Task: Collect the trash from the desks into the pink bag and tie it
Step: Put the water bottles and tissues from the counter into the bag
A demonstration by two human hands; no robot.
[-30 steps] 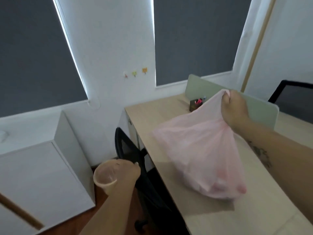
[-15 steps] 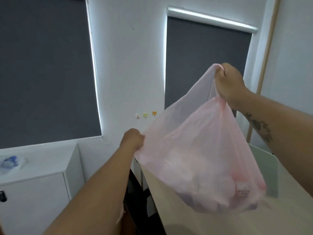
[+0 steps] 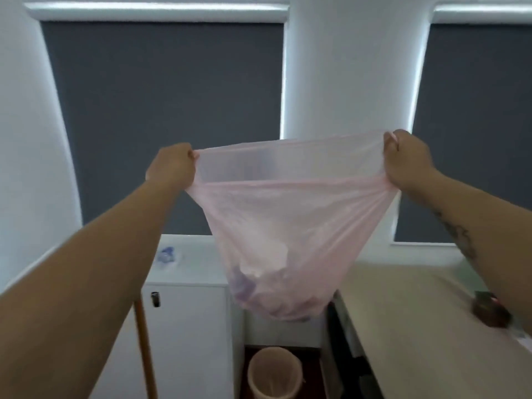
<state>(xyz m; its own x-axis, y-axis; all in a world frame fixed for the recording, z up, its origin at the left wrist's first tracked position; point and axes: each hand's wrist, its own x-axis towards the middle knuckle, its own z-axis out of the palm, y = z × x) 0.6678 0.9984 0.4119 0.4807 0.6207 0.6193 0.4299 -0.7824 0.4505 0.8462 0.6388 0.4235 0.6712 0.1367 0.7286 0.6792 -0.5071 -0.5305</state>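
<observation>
The pink bag [image 3: 288, 226] hangs in the air in front of me, thin and see-through, with crumpled trash bunched at its bottom. My left hand [image 3: 172, 165] grips the left side of its rim and my right hand [image 3: 406, 159] grips the right side. Both arms are stretched forward and apart, so the bag's mouth is pulled wide and taut between my fists. The bag's bottom hangs above the gap between a white cabinet and the desk [image 3: 417, 312].
A small waste bin [image 3: 273, 372] lined in pink stands on the floor below the bag. The white cabinet [image 3: 184, 326] at left carries a crumpled bluish item [image 3: 168, 254]. A wooden stick [image 3: 145, 347] leans by the cabinet. A dark pen holder [image 3: 489, 312] sits on the desk.
The cup that was in my left hand is gone from it. The bag has lifted off the desk, my left hand has taken its rim, and both hands have spread it wide.
</observation>
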